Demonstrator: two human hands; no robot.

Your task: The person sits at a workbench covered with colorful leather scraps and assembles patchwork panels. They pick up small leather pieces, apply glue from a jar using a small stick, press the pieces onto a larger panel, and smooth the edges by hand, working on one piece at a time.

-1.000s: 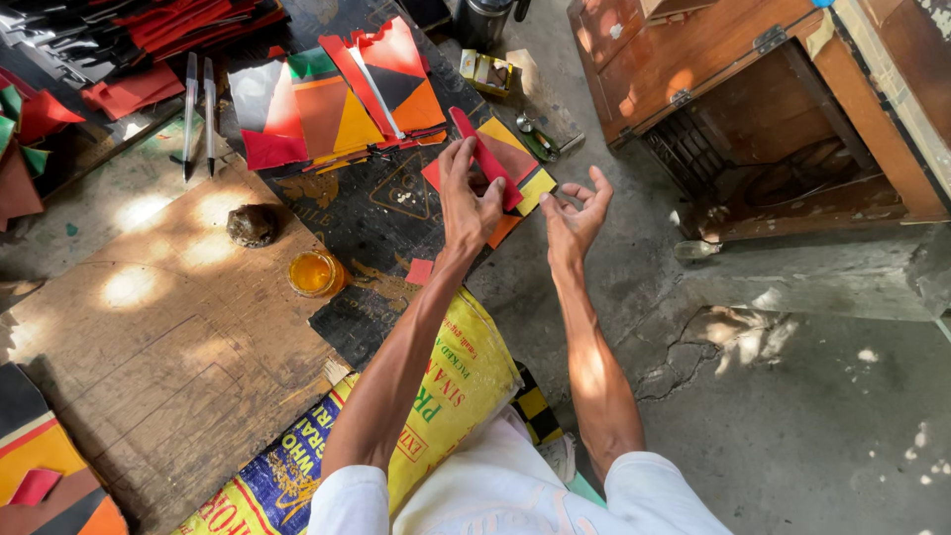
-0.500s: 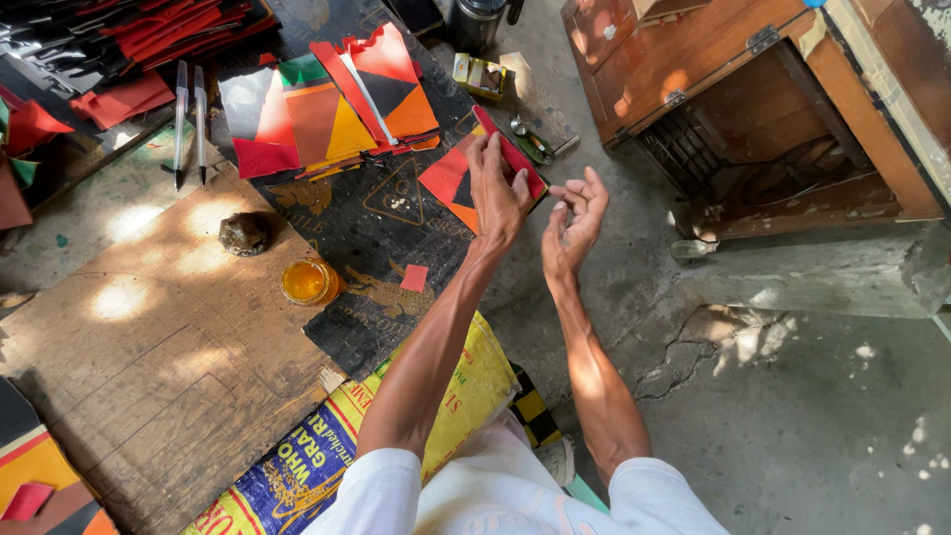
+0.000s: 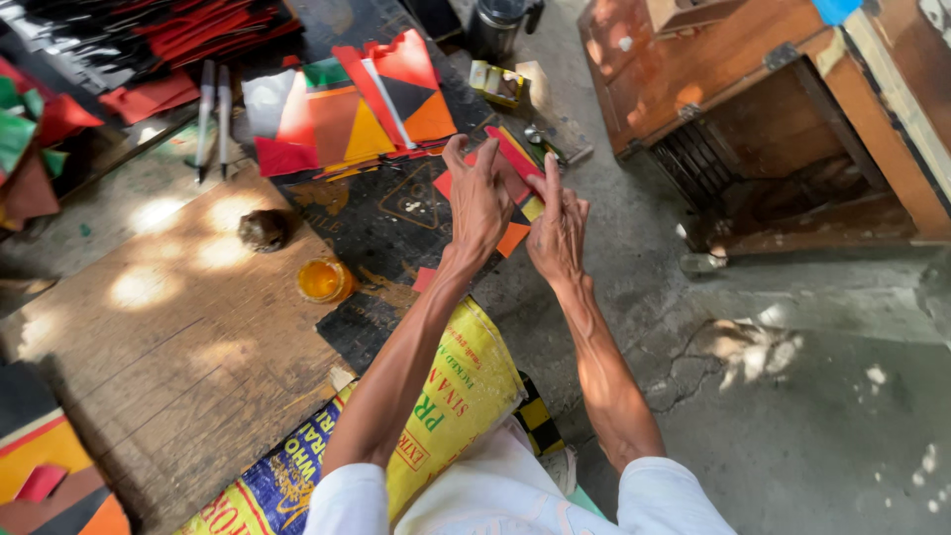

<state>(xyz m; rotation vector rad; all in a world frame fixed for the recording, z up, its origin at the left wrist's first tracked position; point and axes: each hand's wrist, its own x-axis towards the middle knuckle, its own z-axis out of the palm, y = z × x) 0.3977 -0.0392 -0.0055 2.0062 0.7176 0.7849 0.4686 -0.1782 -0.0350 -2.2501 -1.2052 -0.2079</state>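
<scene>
Both hands have closed together since the earlier frame: left hand [image 3: 478, 203] and right hand [image 3: 558, 228] press flat, fingers extended, sandwiching the red paper strip [image 3: 515, 159], just right of the glue cup [image 3: 323, 280].

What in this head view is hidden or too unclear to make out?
- The red strip behind the left hand and right hand: the raised hands cover most of it, so who grips it is unclear.
- The coloured sheet beneath: hands hide its pattern.
- The small dark lump on the wooden board: too small to identify.
- The dark container: cut off by the top edge.
</scene>
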